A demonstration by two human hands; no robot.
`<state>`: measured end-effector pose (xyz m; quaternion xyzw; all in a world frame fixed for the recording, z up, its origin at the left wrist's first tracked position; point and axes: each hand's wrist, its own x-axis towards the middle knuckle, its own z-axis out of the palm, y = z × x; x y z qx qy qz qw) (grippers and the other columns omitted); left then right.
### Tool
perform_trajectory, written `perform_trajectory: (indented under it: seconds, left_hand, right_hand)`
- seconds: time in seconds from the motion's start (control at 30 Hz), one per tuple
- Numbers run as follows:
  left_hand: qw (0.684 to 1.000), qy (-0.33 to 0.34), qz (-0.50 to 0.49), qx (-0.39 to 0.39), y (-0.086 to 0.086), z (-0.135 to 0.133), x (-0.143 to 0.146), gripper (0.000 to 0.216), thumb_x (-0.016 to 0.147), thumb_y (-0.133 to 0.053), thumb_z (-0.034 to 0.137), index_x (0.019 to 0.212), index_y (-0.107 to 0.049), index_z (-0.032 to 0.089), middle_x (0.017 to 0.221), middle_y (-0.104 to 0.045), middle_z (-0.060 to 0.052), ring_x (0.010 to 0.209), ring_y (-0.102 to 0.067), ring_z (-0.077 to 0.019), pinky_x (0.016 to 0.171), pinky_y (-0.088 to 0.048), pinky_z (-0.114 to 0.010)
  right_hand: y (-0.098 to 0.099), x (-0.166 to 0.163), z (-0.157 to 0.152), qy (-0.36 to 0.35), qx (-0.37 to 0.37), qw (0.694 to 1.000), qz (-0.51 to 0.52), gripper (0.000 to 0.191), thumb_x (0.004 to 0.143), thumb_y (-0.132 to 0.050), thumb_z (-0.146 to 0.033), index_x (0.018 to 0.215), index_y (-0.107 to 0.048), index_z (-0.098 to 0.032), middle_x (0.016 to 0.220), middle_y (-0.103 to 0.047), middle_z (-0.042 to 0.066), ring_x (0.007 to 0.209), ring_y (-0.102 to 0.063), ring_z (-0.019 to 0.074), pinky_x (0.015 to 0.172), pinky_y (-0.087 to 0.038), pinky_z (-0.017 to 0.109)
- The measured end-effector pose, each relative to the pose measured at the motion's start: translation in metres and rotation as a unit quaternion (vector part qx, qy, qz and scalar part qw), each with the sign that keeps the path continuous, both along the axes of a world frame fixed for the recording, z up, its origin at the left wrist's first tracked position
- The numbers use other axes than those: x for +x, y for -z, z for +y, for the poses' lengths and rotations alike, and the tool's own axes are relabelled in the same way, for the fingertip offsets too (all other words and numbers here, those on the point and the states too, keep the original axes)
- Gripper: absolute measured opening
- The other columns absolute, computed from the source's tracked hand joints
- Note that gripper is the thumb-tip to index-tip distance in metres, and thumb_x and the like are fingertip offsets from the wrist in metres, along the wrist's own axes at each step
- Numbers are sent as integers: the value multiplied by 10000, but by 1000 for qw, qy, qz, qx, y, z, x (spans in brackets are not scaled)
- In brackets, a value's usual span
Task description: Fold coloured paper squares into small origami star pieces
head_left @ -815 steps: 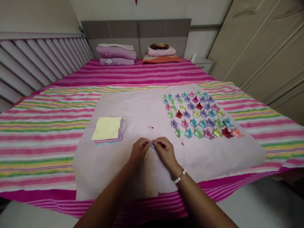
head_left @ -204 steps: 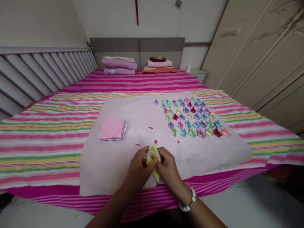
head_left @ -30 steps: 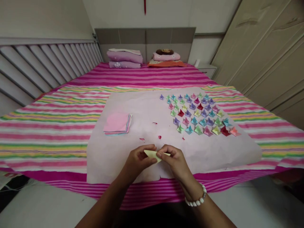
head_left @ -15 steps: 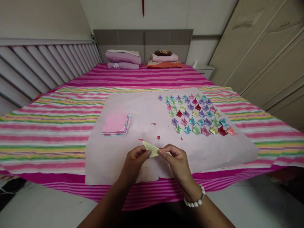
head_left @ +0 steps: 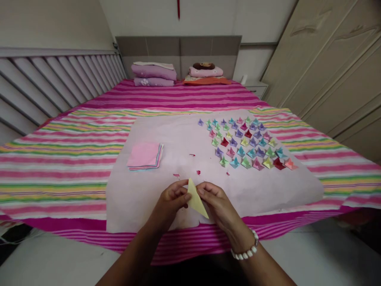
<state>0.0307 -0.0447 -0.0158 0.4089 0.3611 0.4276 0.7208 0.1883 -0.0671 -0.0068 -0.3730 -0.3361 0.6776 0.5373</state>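
Observation:
A pale yellow sheet of paper [head_left: 196, 201], folded into a triangle, is held between both hands above the front of the white sheet. My left hand [head_left: 173, 198] pinches its left side, thumb on the near face. On the other side my right hand [head_left: 216, 200] grips the slanting edge with thumb and fingers; a white beaded bracelet circles that wrist. One corner of the triangle points up and another points down to the right. Small red marks or scraps [head_left: 198, 172] lie just beyond the hands.
A stack of square coloured papers [head_left: 143, 155], pink on top, sits to the left. Rows of small folded paper figures [head_left: 246, 163] in many colours spread over the right. All rest on a large white sheet [head_left: 175, 131] upon a striped bed [head_left: 65, 159].
The yellow triangle has been turned so its long edge now slopes steeply down to the right. Both hands have shifted their hold slightly around it.

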Motion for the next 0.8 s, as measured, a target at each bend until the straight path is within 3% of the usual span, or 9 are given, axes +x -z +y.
perform_trajectory:
  seconds: [0.1,0.2,0.43,0.63,0.8]
  left_hand:
    - [1000,-5,5,5,2,0,0,227,682,-775,244,842,-637,161,660,-651,22,580,-539,-74,541,-417,-184]
    - [1000,-8,4,-8,2,0,1,224,668,-780,259,744,-595,160,667,-662,15,594,-558,-84,557,-432,-193]
    - [998,-40,-11,-38,2,2,2,225,648,-787,255,736,-602,161,660,-664,28,613,-592,-90,627,-476,-217]
    - [996,-86,13,-11,4,1,3,208,651,-778,249,723,-605,157,667,-646,32,613,-585,-92,614,-476,-217]
    - [995,-70,69,21,5,1,4,172,697,-736,282,750,-622,165,697,-636,17,652,-589,-114,642,-483,-245]
  right_hand:
    - [1,0,0,-6,-6,1000,12,193,728,-749,-360,698,-678,-183,636,-629,-16,574,-516,109,580,-389,238]
    - [2,1,1,-8,-8,1000,13,172,727,-748,-336,697,-683,-180,638,-632,-12,601,-530,115,593,-396,236]
    - [3,1,3,3,7,1000,-15,141,717,-746,-309,756,-716,-177,641,-646,-8,622,-562,123,646,-442,247]
    - [1,3,2,-5,33,998,-57,197,646,-789,-295,791,-711,-187,669,-658,-6,651,-589,133,638,-469,256]
    - [5,1,4,13,34,994,-103,159,635,-773,-277,694,-669,-171,579,-612,-30,551,-533,102,557,-421,222]
